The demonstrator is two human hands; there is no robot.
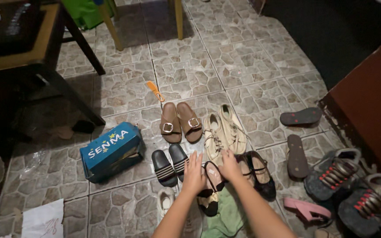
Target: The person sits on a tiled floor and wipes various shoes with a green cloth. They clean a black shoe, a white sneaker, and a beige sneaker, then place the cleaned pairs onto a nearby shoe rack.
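- Left hand (194,172) and right hand (229,166) lie flat, fingers spread open, one on each side of a pink flat shoe (214,175). Neither grip closes round anything; the fingers rest against the shoe's edges, and whether they press on it cannot be told.
- The pink flat shoe lies on the tiled floor (124,88) between the two hands. Its long axis runs away from the person; which end is the toe cannot be told.
- Just beneath the hands: a green cloth (225,218). Touching the shoe on the right-hand side: a pair of black strapped shoes (261,169).
- Just left of the left hand: black striped slides (169,164). Further left: a blue shoebox (111,150).
- Beyond the fingertips: cream lace-up shoes (224,132), then brown buckled sandals (181,122), then an orange comb (155,91).
- Judged risk: open palms give little hold, so the shoe could slip sideways and knock the black pair out of line. The loose cloth may bunch underneath.
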